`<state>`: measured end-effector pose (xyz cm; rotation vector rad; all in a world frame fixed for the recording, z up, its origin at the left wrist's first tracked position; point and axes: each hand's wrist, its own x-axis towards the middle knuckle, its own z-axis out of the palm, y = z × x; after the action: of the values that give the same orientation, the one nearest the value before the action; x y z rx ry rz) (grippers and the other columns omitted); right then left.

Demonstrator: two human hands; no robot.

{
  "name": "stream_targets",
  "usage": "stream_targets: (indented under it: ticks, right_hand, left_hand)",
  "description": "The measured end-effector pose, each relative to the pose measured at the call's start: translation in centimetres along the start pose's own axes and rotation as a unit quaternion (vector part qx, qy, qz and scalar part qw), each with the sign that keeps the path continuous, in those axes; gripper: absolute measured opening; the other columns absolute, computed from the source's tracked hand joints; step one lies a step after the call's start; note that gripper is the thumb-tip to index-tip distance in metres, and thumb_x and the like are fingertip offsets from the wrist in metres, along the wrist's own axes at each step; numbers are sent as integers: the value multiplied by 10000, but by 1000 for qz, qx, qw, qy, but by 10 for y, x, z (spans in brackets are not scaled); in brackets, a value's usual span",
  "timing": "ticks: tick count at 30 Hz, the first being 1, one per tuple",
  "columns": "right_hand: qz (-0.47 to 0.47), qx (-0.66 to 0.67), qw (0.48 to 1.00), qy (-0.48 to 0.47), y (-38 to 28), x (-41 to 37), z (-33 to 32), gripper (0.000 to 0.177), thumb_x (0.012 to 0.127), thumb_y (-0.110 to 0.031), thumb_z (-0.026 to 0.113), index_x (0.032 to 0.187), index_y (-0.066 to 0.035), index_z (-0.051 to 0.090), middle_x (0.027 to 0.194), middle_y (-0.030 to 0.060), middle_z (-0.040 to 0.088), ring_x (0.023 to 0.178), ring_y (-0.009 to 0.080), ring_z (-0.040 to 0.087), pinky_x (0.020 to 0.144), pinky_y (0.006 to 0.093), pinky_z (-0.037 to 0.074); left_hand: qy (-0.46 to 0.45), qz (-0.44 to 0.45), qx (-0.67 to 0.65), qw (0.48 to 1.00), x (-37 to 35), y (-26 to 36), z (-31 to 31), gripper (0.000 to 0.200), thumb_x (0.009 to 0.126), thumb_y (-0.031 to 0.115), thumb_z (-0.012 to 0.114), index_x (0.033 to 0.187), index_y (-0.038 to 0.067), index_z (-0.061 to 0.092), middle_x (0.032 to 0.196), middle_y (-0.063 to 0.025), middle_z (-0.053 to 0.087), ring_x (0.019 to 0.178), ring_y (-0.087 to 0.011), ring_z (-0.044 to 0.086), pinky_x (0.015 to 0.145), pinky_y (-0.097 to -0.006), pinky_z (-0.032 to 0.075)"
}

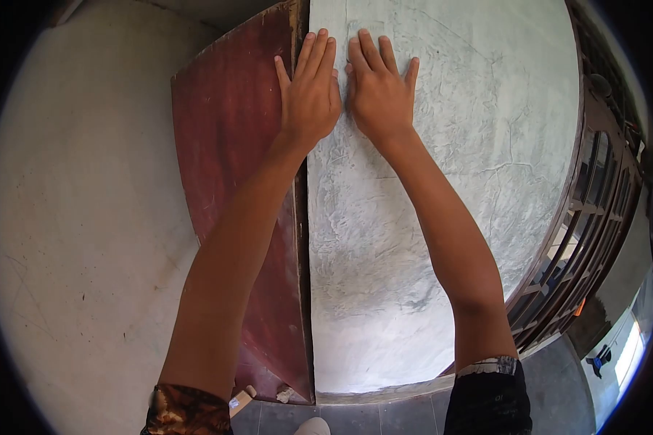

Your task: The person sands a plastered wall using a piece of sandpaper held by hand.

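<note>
Both hands are raised in front of me with the backs showing. My left hand (312, 101) lies open where the dark red panel (232, 138) meets the pale plastered wall (450, 181); its little finger stands apart from the rest. Just to its right, my right hand (383, 100) is spread open against the plaster, fingertips up. A narrow gap separates the two thumbs. Neither hand holds anything that shows; the palms are hidden. Cracks and rough trowel marks run over the plaster around the right hand.
Another pale wall (87, 203) rises at the left. Wooden window frames (595, 188) line the right side. Below are grey floor tiles (406, 417), a small broken chunk (285, 394) by the panel's foot, and a pale shoe tip (313, 427).
</note>
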<state>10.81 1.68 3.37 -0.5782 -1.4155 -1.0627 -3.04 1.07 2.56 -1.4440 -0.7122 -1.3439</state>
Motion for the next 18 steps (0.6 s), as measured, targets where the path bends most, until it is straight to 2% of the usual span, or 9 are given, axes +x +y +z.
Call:
stream_targets:
  ticks: [3,5,7,9,11,13,18]
  right_hand:
    - [2,7,1000,8,2,9,3,436,1037,-224,537,1445,-73,560,1569,60,500,1459,331,446,1132,743,281]
    - [2,18,1000,1,-7,-32,-8,429,1036,-219,538,1442,-83,566,1564,59,505,1460,334,445,1128,745,287]
    - [-1,15,999,-49,-17,-68,-21,422,1037,-213,534,1435,-79,573,1558,62,510,1467,334,432,1119,747,298]
    - [-14,2,999,-49,-8,-53,-16,419,1034,-209,536,1430,-78,578,1554,64,513,1475,326,421,1110,750,311]
    - [-11,5,1000,7,1,-6,-1,422,1030,-205,539,1430,-77,577,1555,66,512,1477,316,419,1110,747,313]
    - [-15,1,1000,26,2,9,6,424,1025,-201,540,1427,-71,577,1558,68,510,1472,320,426,1111,743,313]
    - [-1,5,999,-40,-19,-58,-13,453,1015,-203,562,1452,-79,566,1566,61,501,1463,319,442,1128,737,293]
  left_hand:
    - [-7,2,8,1000,0,-1,0,525,1036,109,413,1554,21,428,1672,-109,353,1574,-290,260,1198,-719,106]
    - [-5,4,7,1000,1,-2,1,527,1037,109,411,1557,22,424,1675,-108,347,1576,-288,256,1198,-718,105]
    - [-3,1,3,1000,-2,-1,1,529,1038,110,409,1560,24,419,1678,-107,342,1577,-285,251,1198,-718,105]
    - [0,2,1,1000,-1,0,1,529,1037,108,409,1559,22,419,1676,-107,345,1577,-285,252,1197,-719,106]
    - [-5,5,4,1000,0,-1,1,530,1036,109,410,1559,22,420,1675,-106,349,1577,-285,255,1197,-719,107]
    - [-8,8,12,1000,0,-2,0,531,1036,110,411,1559,21,421,1673,-106,352,1576,-285,257,1197,-719,107]
    - [-8,-3,0,1000,-1,-1,0,538,1035,108,407,1566,25,410,1682,-101,333,1579,-275,248,1202,-713,96]
